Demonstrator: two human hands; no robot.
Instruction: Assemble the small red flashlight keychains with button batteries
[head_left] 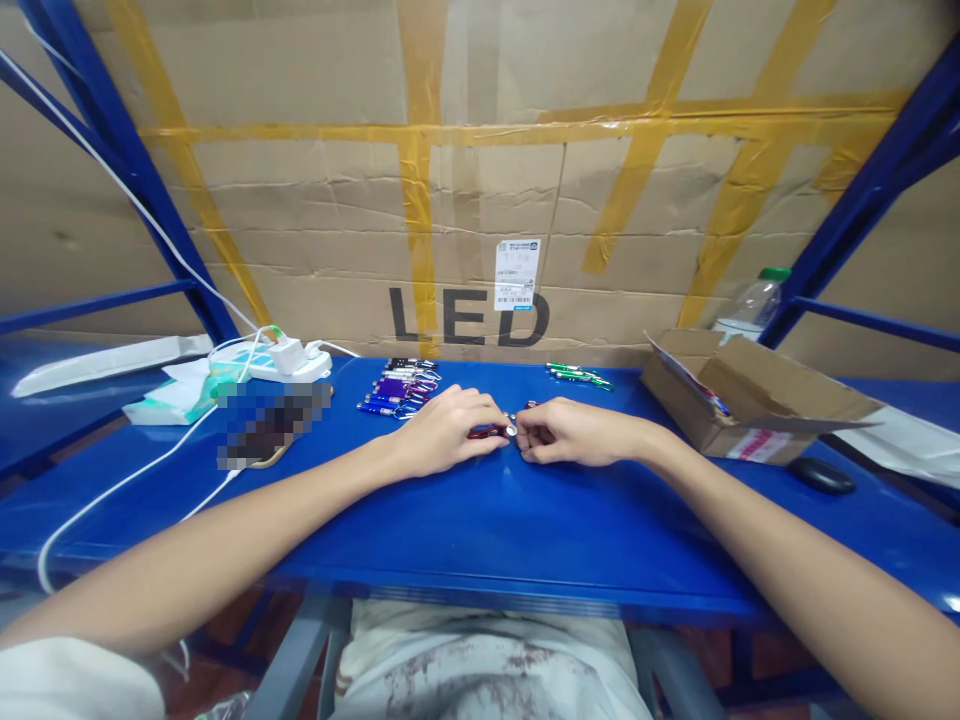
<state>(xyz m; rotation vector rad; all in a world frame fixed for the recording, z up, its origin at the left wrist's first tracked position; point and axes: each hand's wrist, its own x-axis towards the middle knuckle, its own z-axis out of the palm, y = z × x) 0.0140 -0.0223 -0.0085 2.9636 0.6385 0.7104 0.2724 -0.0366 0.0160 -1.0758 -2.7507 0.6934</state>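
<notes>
Forearms reach over blue surface [480, 545]. Left hand [448, 432] closed around small red torch [486, 433], mid-surface between both hands. Right hand [574, 432] pinched narrow on its silver end. Judged best: wrists resting, firm grip, small moves. Purple torch pile [397, 390] behind left hand, green torches [577, 375] behind right.

Left hand [450, 430] and right hand [570, 432] are bare, as are both forearms. A white short sleeve [67, 680] is worn on the left upper arm. An off-white garment [487, 670] is noted over the lap, creased and marked with brownish-red stains.
</notes>
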